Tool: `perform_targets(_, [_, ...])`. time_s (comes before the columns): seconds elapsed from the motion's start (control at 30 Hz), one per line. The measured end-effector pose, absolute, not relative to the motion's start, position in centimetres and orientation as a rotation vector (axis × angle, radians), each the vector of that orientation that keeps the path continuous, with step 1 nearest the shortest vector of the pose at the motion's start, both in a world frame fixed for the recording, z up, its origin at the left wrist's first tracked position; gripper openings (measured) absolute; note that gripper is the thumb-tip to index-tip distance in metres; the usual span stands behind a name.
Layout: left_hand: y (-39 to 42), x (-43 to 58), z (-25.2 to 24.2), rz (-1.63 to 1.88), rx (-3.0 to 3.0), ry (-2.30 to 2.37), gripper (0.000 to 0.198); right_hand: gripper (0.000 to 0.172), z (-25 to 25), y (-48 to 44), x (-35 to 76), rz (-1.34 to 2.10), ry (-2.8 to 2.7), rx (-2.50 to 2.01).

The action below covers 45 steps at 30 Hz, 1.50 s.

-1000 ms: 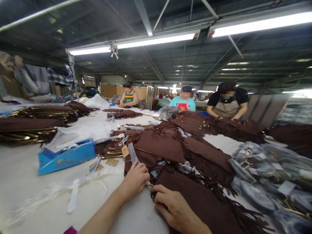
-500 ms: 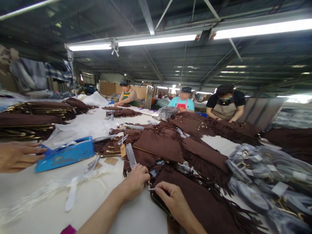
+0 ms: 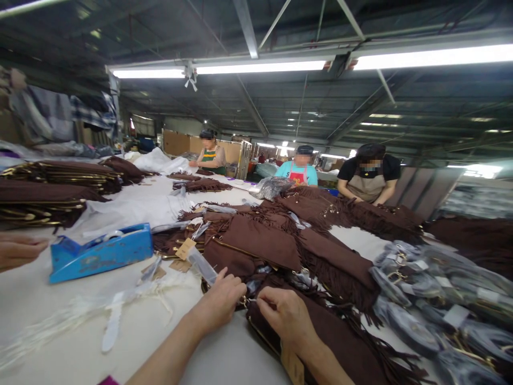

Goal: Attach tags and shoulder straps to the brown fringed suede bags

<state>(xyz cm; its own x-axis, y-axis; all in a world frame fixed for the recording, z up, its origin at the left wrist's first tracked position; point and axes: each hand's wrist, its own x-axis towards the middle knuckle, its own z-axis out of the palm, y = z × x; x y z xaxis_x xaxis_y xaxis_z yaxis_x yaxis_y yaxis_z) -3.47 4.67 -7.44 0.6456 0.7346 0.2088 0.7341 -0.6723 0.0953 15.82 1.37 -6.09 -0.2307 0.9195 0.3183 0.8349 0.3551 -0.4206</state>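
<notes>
My left hand (image 3: 221, 300) is closed on a clear plastic sleeve (image 3: 201, 265) with a paper tag (image 3: 185, 248) at its far end. It meets my right hand (image 3: 285, 315) at a small metal ring on the corner of a brown fringed suede bag (image 3: 332, 342) lying before me. My right hand pinches something small and thin at that ring; I cannot name it. More brown fringed bags (image 3: 260, 243) are piled just beyond both hands.
A blue tape dispenser (image 3: 100, 254) sits left, with another person's hand (image 3: 18, 250) beside it. White plastic ties (image 3: 112, 315) lie near the table edge. Bagged items (image 3: 433, 299) heap on the right. Stacked brown bags (image 3: 44, 200) stand far left. Three people work across the table.
The plastic sleeve in my left hand has tipped leftward. My right hand rose from the bag and pinched in at the ring. Another person's hand came in at the left, then drew back.
</notes>
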Motion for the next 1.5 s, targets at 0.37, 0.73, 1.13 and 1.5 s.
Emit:
perform_targets(0.37, [4.7, -3.4, -7.3, 0.418, 2.871, 1.306, 0.025, 0.02, -4.7, 2.5, 15.4, 0.186, -2.261, -1.542])
perform_targets(0.73, [4.9, -3.4, -7.2, 0.483, 2.874, 1.321, 0.023, 0.018, -4.8, 3.1, 14.9, 0.104, -2.368, -1.566])
perform_targets(1.13, [5.2, -3.5, -7.3, 0.578, 2.819, 1.285, 0.017, 0.022, -6.8, 3.6, 14.0, 0.462, -2.243, -1.426])
perform_targets(1.5, [3.9, -3.6, -6.2, 0.697, 2.575, 1.185, 0.017, 0.034, -9.0, 5.4, 15.3, 0.875, -1.86, -1.308])
